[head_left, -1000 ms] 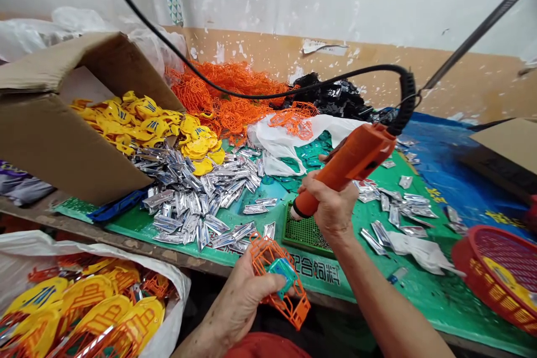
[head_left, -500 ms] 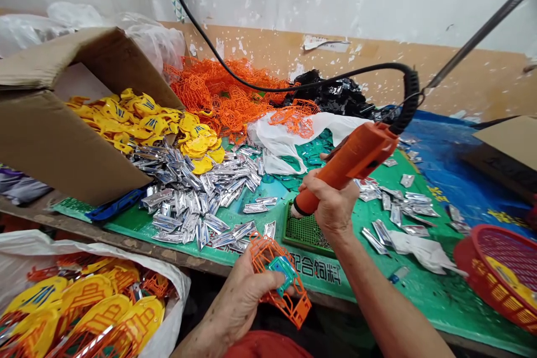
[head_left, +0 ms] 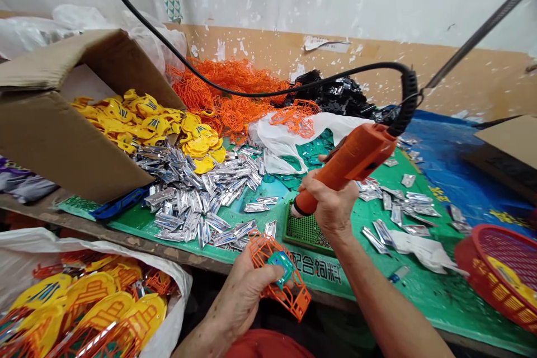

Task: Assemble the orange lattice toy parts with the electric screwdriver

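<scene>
My left grip (head_left: 245,296) has lifted the orange plastic frame (head_left: 296,302) slightly, closed on it; my right grip (head_left: 333,207) stays closed around the orange corded tool (head_left: 356,156)

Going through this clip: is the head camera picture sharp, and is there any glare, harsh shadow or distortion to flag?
Head view: sharp overall, with no obvious blur on the orange corded tool or the orange plastic frame; head view: soft, even light with only faint shadows, and bright glints on the silver foil pieces; head view: wide-angle bending towards the edges, visible along the green table mat.
</scene>
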Demonstrator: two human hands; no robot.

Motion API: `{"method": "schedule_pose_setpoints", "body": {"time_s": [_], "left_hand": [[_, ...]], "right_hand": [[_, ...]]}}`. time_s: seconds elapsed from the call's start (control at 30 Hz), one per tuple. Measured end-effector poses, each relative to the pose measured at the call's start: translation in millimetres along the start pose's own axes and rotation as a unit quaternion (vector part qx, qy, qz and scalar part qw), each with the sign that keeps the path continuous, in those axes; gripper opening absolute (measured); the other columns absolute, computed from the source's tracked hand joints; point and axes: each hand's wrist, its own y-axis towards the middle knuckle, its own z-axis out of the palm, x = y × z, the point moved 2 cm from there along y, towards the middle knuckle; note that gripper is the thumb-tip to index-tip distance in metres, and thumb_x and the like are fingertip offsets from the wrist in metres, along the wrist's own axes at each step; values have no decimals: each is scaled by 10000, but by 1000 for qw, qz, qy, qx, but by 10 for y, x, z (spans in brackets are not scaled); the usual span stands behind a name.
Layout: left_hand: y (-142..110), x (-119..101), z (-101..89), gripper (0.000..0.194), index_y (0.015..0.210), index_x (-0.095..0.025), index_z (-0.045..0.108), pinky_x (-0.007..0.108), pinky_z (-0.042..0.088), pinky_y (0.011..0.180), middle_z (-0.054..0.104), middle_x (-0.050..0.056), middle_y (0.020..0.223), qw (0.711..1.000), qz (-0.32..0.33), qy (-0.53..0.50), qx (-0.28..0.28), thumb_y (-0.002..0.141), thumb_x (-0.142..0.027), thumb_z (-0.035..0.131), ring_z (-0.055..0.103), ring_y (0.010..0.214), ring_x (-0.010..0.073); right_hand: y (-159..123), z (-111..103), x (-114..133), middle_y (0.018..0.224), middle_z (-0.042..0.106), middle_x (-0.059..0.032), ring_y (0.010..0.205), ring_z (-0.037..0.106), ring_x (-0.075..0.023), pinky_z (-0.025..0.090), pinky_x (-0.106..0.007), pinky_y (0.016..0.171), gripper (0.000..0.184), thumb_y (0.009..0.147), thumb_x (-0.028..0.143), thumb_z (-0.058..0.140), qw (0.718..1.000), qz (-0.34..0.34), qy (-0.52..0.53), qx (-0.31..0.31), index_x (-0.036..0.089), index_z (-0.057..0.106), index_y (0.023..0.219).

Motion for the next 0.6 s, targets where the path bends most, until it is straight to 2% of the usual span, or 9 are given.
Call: {"method": "schedule_pose_setpoints", "body": {"time_s": [0.13, 0.27, 0.37, 0.43, 0.6], "left_hand": [[-8, -29, 35, 282, 898, -172, 592, 279, 531, 643, 662, 3, 768, 1000, -2, 7, -7, 646, -161, 718, 633, 622, 140], [-28, -51, 57, 273, 900, -162, 591, 280, 529, 653, 654, 6, 785, 1000, 10, 3, -12, 656, -156, 713, 625, 646, 139], [-42, -52, 60, 292, 920, -149, 587, 300, 533, 693, 661, 36, 844, 1000, 22, 0, -9, 658, -149, 715, 630, 725, 165], [-44, -43, 59, 304, 931, -145, 580, 309, 534, 705, 661, 47, 872, 1000, 26, -3, -8, 657, -137, 713, 628, 745, 170], [-25, -14, 60, 291, 917, -150, 558, 295, 525, 702, 656, 32, 854, 999, 39, -13, -6, 662, -104, 693, 617, 739, 155]], "right_hand": [[28, -12, 28, 572, 592, 49, 480, 536, -134, 470, -324, 525, 191, 599, 204, 715, 999, 5, 47, 1, 179, 624, 764], [65, -61, 149, 586, 587, 41, 480, 549, -140, 465, -324, 515, 174, 607, 189, 720, 997, 0, 80, -3, 176, 608, 740], [44, -89, 326, 614, 582, 50, 488, 554, -141, 468, -318, 509, 323, 594, 174, 719, 993, 13, 120, 2, 199, 623, 902], [-15, -99, 459, 623, 581, 47, 498, 555, -141, 470, -315, 509, 408, 584, 169, 717, 989, 29, 145, 12, 215, 621, 978], [-284, -116, 706, 641, 580, 34, 554, 564, -147, 508, -338, 570, 349, 649, 142, 669, 981, 41, 170, 78, 254, 636, 979]]}}
